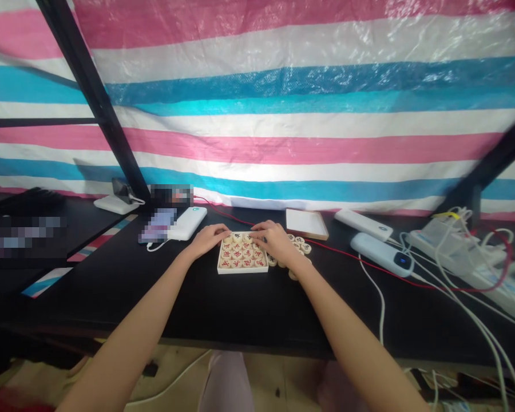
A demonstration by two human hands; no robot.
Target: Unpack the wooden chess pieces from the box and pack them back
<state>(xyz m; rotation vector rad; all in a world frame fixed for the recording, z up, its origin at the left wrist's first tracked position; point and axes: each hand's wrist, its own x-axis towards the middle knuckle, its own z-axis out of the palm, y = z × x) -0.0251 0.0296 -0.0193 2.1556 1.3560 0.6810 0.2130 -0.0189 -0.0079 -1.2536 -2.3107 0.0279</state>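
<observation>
Your left hand is at the white box's far left corner, your right hand over its far right; whether your bent fingers grip anything, I cannot tell. Round pieces sit inside, on the black worktop.

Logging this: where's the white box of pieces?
In the head view, the white box is below centre on the table, left of loose pieces, with left hand and right hand at its far corners.
</observation>
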